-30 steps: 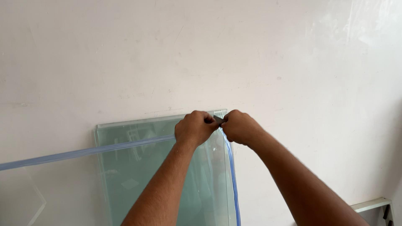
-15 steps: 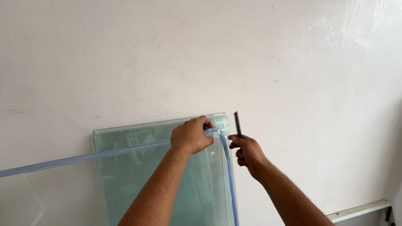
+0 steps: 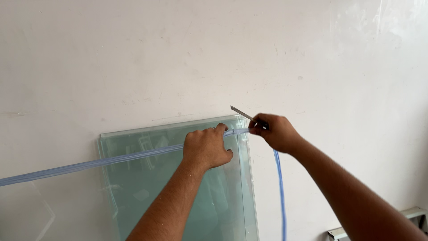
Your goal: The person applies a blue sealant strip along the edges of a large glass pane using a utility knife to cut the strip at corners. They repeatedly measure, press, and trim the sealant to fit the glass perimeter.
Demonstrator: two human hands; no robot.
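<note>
The right hand (image 3: 278, 133), fingers closed on a thin metal blade (image 3: 243, 114), has returned to the glass pane (image 3: 174, 187) top corner, where the left hand (image 3: 206, 147) pinches the blue strip (image 3: 89, 164): trimming resumes

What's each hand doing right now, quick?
Left hand: closed, gripping the clear blue strip along the glass pane.
Right hand: closed, holding a thin metal blade.

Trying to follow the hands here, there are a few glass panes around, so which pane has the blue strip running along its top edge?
The clear front pane, its top edge capped by the blue strip under the left hand. The greenish panes against the wall behind have bare top edges.
</note>
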